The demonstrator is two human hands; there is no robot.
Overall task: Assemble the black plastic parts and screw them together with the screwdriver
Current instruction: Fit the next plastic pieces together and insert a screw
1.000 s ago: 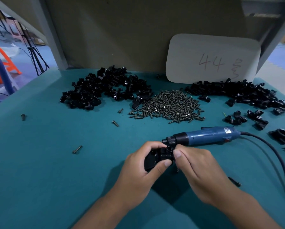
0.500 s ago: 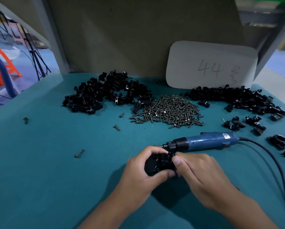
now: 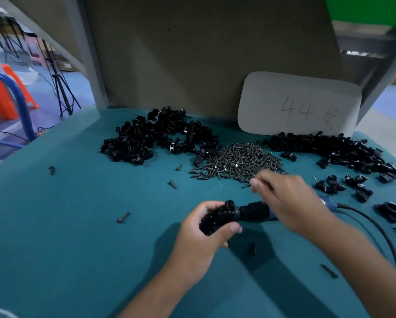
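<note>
Two black parts [image 3: 217, 218], mated but judged unscrewed, sit in the left hand [image 3: 204, 235], fingers curled round them, above the mat's [image 3: 77, 226] near middle. The blurred right hand [image 3: 282, 198] reaches toward the screw pile [image 3: 240, 161] at mid-mat; whether it pinches anything, I cannot tell. The screwdriver [image 3: 254, 211] lies just behind the parts. A loose hold could let the halves slip out of line, and a hasty pick could scatter screws among the strays.

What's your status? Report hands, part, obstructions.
Left hand grips black part. Right hand blurred near screw pile, grip unclear. Screwdriver lies on mat, tip by part. Nothing in the way.
</note>
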